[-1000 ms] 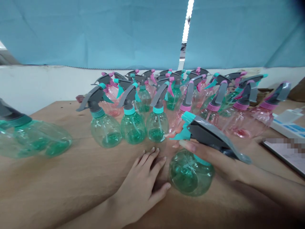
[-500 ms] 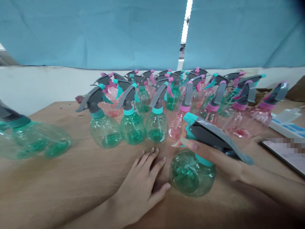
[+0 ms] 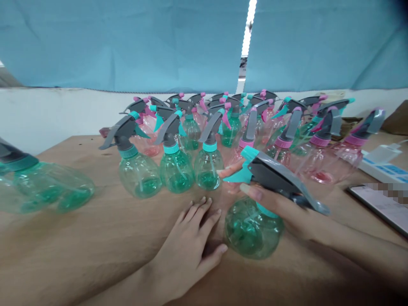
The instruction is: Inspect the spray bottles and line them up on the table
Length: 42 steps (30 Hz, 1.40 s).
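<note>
My right hand (image 3: 274, 202) grips a green spray bottle (image 3: 253, 229) at its neck, thumb on the near side. One finger reaches out past the turquoise trigger, and the other fingers are partly hidden behind the bottle. Its grey head slopes down to the right, and the turquoise nozzle points up to the left. Flat on the wooden table (image 3: 105, 250) lies my left hand (image 3: 188, 242), fingers apart, holding nothing. Just beyond it stand green spray bottles with turquoise collars, the closest being a clear green one (image 3: 208, 170).
Behind are several rows of green and pink spray bottles, including a pink one (image 3: 321, 165). More green bottles (image 3: 60, 187) stand at the left. On the right lie a phone (image 3: 379, 208) and a white power strip (image 3: 382, 165). A blue cloth (image 3: 159, 46) hangs at the back.
The held bottle has shifted slightly left and up. A finger of my right hand has stretched out to the left, beyond the trigger. My left hand has stayed in place.
</note>
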Each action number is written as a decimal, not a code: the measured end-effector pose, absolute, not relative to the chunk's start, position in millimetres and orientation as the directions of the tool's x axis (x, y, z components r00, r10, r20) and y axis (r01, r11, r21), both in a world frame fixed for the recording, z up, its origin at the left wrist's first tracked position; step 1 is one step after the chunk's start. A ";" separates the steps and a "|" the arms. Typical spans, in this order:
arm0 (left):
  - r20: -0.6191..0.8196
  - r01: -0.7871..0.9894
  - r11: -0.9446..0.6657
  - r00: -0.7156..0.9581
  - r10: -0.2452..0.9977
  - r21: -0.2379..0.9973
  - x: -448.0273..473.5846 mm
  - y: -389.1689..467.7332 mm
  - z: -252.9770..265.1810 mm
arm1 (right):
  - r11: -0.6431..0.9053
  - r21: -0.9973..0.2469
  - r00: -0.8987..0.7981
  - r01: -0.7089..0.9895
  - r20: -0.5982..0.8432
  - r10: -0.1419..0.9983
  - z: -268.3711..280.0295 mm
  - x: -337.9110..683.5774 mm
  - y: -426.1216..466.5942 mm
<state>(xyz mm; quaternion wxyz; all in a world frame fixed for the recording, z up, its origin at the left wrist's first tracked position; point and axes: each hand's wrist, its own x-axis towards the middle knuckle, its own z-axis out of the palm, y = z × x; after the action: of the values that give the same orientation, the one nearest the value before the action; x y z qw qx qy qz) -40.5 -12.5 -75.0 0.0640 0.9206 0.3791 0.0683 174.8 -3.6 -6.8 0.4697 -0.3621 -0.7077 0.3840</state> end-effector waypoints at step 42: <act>0.074 0.691 -0.698 0.699 0.711 0.187 -39.7 -12.5 -74.3 | 0.376 -0.907 -0.298 0.189 0.312 0.902 -8.2 176.6 -5.8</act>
<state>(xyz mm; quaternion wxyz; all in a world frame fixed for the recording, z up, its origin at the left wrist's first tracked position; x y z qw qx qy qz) -39.7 -12.5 -74.3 0.0726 0.9188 0.3815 0.0704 176.6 -5.8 -8.2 0.4460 -0.3901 -0.6995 0.3995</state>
